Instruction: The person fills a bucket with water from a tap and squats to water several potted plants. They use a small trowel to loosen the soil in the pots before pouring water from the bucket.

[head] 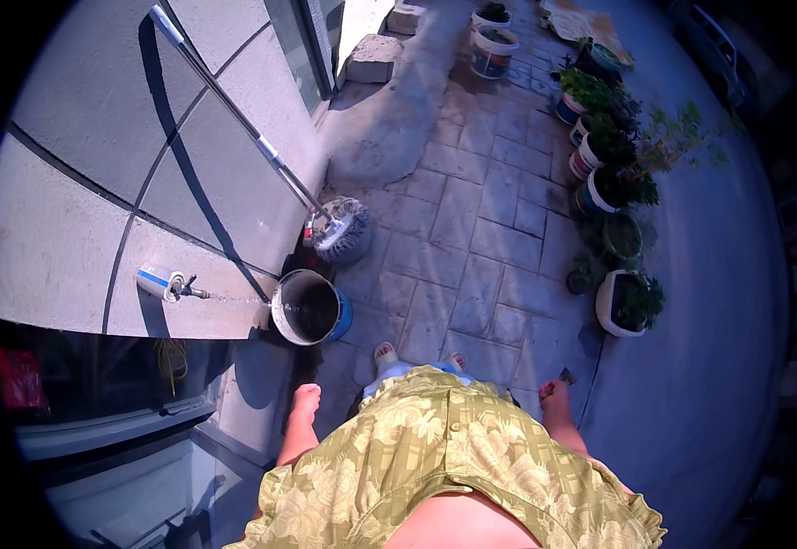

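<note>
My left hand hangs low beside my body, its fingers curled; whether anything is in it does not show. On the other side my right hand is lowered too, its fingers around a small dark object that I cannot identify. A wall tap runs a thin stream of water into an open bucket, which stands at the wall ahead of my left hand. Behind the bucket, a mop leans on the wall with its grey string head down, over what looks like another bucket.
Potted plants line the right edge of the stone paving. Two planted buckets stand farther ahead, near concrete blocks by the wall. A white planter is at front right. A window ledge runs at lower left.
</note>
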A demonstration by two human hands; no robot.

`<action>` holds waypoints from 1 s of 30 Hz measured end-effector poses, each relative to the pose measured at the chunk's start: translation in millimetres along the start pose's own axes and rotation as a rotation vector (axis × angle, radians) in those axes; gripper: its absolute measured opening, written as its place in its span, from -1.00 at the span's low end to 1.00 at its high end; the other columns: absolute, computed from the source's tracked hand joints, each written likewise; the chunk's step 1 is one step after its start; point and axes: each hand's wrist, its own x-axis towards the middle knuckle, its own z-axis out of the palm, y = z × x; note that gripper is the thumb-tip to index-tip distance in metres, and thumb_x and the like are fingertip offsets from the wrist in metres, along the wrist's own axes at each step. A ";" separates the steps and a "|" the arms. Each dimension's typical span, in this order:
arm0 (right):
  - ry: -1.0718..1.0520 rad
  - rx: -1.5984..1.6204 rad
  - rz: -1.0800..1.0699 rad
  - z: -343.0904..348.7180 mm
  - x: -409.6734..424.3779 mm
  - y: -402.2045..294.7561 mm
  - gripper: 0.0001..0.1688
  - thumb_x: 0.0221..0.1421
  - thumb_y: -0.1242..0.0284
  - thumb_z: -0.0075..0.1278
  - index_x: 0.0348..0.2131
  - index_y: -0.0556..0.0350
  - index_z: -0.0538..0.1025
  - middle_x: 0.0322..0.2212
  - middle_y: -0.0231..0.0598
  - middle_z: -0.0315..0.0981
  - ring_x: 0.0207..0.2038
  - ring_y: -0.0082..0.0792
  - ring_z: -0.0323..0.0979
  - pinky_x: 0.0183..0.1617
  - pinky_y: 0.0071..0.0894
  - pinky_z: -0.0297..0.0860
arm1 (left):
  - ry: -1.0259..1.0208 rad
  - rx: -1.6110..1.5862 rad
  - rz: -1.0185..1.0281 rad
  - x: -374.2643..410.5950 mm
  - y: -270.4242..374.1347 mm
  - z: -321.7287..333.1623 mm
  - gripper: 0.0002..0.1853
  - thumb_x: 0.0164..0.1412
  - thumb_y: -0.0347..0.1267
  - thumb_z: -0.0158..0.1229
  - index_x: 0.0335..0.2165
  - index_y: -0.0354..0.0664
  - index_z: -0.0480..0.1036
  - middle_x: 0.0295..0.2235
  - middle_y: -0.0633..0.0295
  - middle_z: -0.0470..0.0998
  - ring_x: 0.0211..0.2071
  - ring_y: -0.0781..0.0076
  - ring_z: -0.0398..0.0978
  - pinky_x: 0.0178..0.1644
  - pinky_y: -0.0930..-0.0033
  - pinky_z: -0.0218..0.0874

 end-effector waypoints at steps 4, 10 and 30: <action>0.025 -0.090 -0.006 2.8 4.7 -0.6 -0.79 -0.11 0.56 -0.21 -0.73 0.09 0.20 -0.80 -0.28 0.13 -0.80 -0.39 0.09 -0.76 -0.51 0.09 | 0.015 0.018 -0.015 -1.5 -3.0 2.1 -0.83 0.05 -0.42 0.09 -0.31 -0.19 0.49 -0.61 0.33 0.40 -0.68 0.59 0.26 -0.65 0.51 0.09; -0.296 -0.379 -0.249 -8.7 37.2 4.5 -0.81 -0.11 0.56 -0.20 -0.71 0.08 0.22 -0.79 -0.29 0.15 -0.76 -0.42 0.14 -0.71 -0.50 0.16 | 0.126 0.055 0.024 13.6 -26.1 -7.1 -0.76 0.02 -0.37 0.17 -0.28 -0.21 0.50 -0.36 0.22 0.55 -0.30 0.44 0.47 -0.19 0.39 0.28; -0.625 -1.132 -0.550 35.8 -66.3 -20.8 -0.95 -0.09 0.64 -0.21 -0.55 0.18 0.30 -0.63 -0.41 0.20 -0.59 -0.63 0.13 -0.59 -0.62 0.08 | 0.793 0.167 0.520 -19.5 93.2 -42.5 -0.77 0.00 -0.42 0.11 -0.29 -0.20 0.42 -0.27 0.05 0.47 -0.15 0.08 0.38 -0.04 0.20 0.19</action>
